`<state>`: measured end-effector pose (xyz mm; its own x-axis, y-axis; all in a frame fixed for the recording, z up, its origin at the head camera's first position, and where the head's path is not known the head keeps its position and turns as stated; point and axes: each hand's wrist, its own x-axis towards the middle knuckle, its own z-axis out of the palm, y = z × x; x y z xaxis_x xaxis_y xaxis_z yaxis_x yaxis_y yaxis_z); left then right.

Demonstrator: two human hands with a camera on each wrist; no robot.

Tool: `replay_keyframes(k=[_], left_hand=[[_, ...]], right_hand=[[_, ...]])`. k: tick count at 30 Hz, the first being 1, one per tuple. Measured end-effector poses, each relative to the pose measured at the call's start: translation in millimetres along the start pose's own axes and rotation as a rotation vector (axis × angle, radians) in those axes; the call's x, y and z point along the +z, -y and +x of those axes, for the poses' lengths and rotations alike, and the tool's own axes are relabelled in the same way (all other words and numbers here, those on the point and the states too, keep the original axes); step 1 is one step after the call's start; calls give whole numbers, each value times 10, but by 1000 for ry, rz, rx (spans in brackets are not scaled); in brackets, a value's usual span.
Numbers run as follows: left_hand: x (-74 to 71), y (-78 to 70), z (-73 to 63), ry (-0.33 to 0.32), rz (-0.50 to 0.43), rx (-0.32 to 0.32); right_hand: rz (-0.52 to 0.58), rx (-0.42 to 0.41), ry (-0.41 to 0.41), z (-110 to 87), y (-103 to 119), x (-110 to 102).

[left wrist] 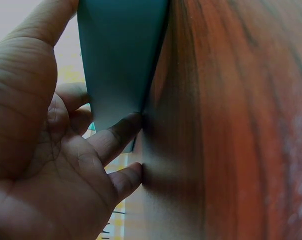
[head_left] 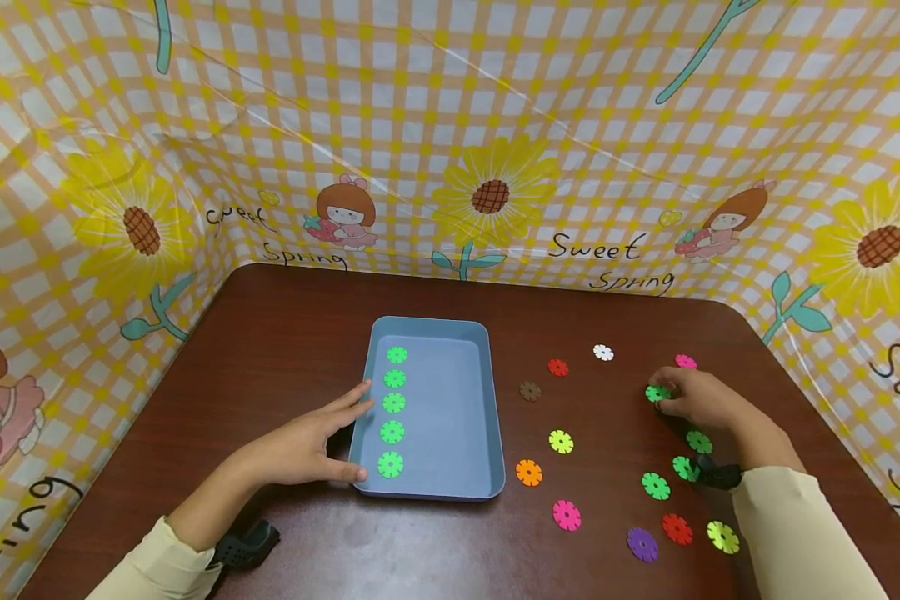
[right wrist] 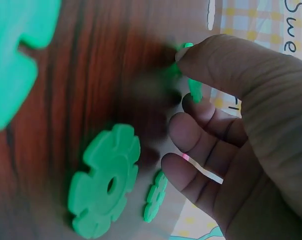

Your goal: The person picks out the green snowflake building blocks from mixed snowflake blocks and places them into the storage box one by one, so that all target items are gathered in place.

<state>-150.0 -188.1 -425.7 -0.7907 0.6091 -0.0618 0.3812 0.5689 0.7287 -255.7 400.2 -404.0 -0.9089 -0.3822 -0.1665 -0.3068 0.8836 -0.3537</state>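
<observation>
Green disc (head_left: 654, 392) is pinched in my right hand (head_left: 703, 403), thumb and index nearly together, over on the right of the table (head_left: 285, 325) near a pink disc (head_left: 686, 362). Other fingers loosely bent. Left hand (head_left: 300, 446) is spread pretty wide, touching the blue tray (head_left: 450, 417)'s left side.

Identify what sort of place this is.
Likely a screened-off tabletop workspace; the wider room isn't visible. Signs: a dark wood-grain table, a sunflower-print gingham cloth walling its back and sides, and a blue-grey tray on it.
</observation>
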Motion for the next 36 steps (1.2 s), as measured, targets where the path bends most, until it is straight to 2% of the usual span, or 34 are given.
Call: replay_keyframes(k=[8,18,28,36], left_hand=[[4,-12,-7,3,-1,-13],[-6,-11,-12,1,-1,-7],[-1,-1,-3,0,-11,-7],[5,-6,-3,-4,-16,-5]], right_hand=[[68,5,6,27,50,1],[2,-66,-74,166,204,-58],[18,-60,-74,370,528,-71],[43,-97,-81,513,827,-103]])
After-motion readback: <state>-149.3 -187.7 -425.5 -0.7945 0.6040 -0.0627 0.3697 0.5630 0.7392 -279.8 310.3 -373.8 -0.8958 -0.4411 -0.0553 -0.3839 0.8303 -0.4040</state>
